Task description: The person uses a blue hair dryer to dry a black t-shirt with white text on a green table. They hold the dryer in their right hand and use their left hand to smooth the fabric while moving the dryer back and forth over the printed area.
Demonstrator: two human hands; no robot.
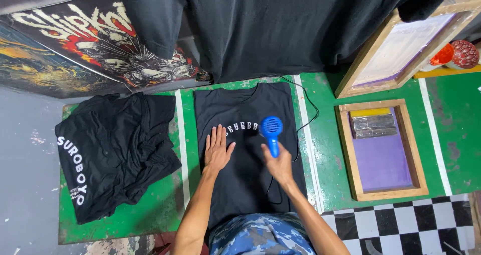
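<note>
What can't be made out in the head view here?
- White print on the black shirt: right part hidden by the blue hair dryer.
- Dryer's switch: covered by the right hand.
- Leaning screen frame: top corner hidden by dark hanging cloth.
- Folded shirts: count unclear.

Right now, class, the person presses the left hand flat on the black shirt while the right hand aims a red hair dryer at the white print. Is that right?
Not quite: the hair dryer is blue, not red, as the head view shows. The rest holds: the left hand lies flat on the black shirt, and the right hand aims the dryer at the white print.
</note>
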